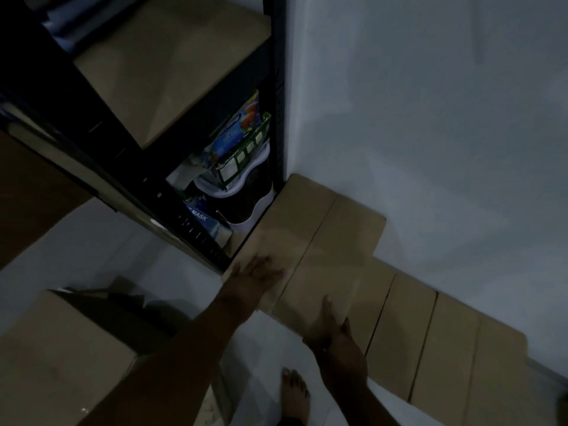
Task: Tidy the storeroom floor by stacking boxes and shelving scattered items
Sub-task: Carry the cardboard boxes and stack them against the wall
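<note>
A closed cardboard box (pixel 322 229) sits on the white floor in the corner, between the black shelf rack (pixel 275 87) and the wall. My left hand (pixel 256 275) lies with straight fingers on the box's near left corner. My right hand (pixel 335 336) grips the box's near edge, thumb on top and fingers out of sight below. The light is dim and the frame is slightly blurred.
A lower row of closed boxes (pixel 430 333) runs right along the wall. An open box (pixel 61 348) stands at lower left. The rack holds a large box (pixel 172 66), a blue packet (pixel 236 130), a face mask box (pixel 203 219) and a shoe (pixel 246 198). My bare foot (pixel 295 392) is on the floor.
</note>
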`<state>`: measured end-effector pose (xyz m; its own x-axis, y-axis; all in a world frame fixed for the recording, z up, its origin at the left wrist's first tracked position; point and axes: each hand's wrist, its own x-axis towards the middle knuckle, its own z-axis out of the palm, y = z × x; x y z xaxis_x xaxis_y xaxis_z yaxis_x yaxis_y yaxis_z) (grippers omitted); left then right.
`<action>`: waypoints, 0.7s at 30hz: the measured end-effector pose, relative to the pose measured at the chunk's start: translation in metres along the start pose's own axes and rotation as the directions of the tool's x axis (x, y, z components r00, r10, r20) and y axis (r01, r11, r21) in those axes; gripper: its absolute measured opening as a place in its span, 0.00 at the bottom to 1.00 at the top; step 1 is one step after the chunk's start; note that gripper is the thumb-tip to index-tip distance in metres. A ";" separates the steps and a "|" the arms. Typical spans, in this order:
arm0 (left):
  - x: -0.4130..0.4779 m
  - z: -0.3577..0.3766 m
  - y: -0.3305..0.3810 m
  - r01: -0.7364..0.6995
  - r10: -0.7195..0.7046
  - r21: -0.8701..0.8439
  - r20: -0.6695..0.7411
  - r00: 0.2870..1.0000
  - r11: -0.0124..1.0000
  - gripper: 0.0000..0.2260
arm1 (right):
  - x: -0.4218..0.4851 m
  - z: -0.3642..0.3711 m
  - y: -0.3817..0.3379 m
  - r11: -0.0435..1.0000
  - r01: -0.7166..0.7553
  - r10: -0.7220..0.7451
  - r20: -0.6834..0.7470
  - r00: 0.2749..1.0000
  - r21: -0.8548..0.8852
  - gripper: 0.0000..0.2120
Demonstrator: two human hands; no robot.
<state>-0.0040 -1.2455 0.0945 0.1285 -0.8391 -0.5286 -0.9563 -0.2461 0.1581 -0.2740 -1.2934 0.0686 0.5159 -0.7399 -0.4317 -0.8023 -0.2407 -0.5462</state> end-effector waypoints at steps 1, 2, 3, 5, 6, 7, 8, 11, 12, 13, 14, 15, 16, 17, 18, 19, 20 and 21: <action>-0.008 0.005 0.005 0.045 -0.046 -0.027 -0.047 0.998 0.999 0.40 | 0.001 -0.007 -0.002 1.000 -0.006 0.007 0.041 0.999 -0.023 0.46; -0.016 0.013 0.008 0.083 -0.089 -0.062 -0.087 0.992 0.995 0.37 | 0.001 -0.014 -0.004 0.997 -0.009 0.014 0.068 0.998 -0.080 0.48; -0.026 0.024 0.011 0.109 -0.123 -0.108 -0.138 0.983 0.988 0.35 | 0.002 -0.021 -0.007 0.986 -0.011 0.023 0.072 0.997 -0.163 0.49; -0.053 0.046 0.014 0.133 -0.193 -0.235 -0.256 0.947 0.963 0.33 | -0.001 -0.029 -0.013 0.938 -0.036 0.047 0.023 0.999 -0.344 0.49; -0.070 0.057 0.015 0.151 -0.241 -0.304 -0.283 0.929 0.941 0.31 | -0.005 -0.027 -0.017 0.907 -0.046 0.043 -0.015 0.999 -0.419 0.46; -0.089 0.066 0.016 0.180 -0.296 -0.372 -0.284 0.912 0.911 0.28 | -0.010 -0.023 -0.022 0.881 -0.045 0.024 -0.050 0.998 -0.470 0.43; -0.110 0.076 0.015 0.211 -0.351 -0.430 -0.278 0.894 0.878 0.26 | -0.018 -0.016 -0.029 0.870 -0.037 -0.005 -0.083 0.997 -0.491 0.39; -0.178 0.110 0.007 0.256 -0.454 -0.500 -0.326 0.829 0.828 0.20 | -0.043 0.011 -0.050 0.903 0.031 -0.081 -0.099 0.992 -0.428 0.33; -0.201 0.124 0.002 0.291 -0.498 -0.512 -0.332 0.801 0.808 0.20 | -0.050 0.021 -0.057 0.908 0.059 -0.109 -0.099 0.989 -0.414 0.31; -0.221 0.136 -0.004 0.350 -0.568 -0.542 -0.306 0.764 0.764 0.21 | -0.055 0.032 -0.064 0.909 0.084 -0.135 -0.098 0.986 -0.409 0.29; -0.241 0.147 -0.012 0.408 -0.638 -0.583 -0.260 0.725 0.702 0.23 | -0.061 0.043 -0.073 0.904 0.104 -0.154 -0.087 0.984 -0.415 0.26; -0.260 0.157 -0.021 0.456 -0.698 -0.624 -0.210 0.685 0.635 0.25 | -0.066 0.055 -0.084 0.897 0.129 -0.173 -0.066 0.983 -0.423 0.24; -0.278 0.167 -0.030 0.494 -0.743 -0.652 -0.163 0.649 0.575 0.25 | -0.071 0.067 -0.095 0.892 0.164 -0.203 -0.048 0.978 -0.421 0.21; -0.296 0.178 -0.040 0.527 -0.778 -0.664 -0.135 0.614 0.531 0.25 | -0.076 0.080 -0.106 0.895 0.208 -0.240 -0.033 0.970 -0.395 0.20; -0.314 0.190 -0.051 0.555 -0.805 -0.668 -0.114 0.582 0.496 0.24 | -0.080 0.094 -0.118 0.899 0.254 -0.277 -0.015 0.961 -0.358 0.18; -0.331 0.199 -0.062 0.576 -0.825 -0.676 -0.085 0.559 0.460 0.24 | -0.085 0.107 -0.130 0.897 0.300 -0.315 0.005 0.949 -0.326 0.18; -0.349 0.207 -0.072 0.589 -0.844 -0.689 -0.062 0.533 0.422 0.24 | -0.089 0.121 -0.142 0.888 0.343 -0.351 0.030 0.936 -0.307 0.18; -0.365 0.212 -0.082 0.604 -0.871 -0.706 -0.036 0.490 0.369 0.24 | -0.092 0.135 -0.155 0.876 0.383 -0.385 0.054 0.921 -0.293 0.18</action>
<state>-0.0284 -0.8162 0.0976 0.9051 -0.2146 -0.3670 -0.0900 -0.9404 0.3280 -0.1567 -1.1034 0.0962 0.8003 -0.5554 -0.2258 -0.5931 -0.6782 -0.4339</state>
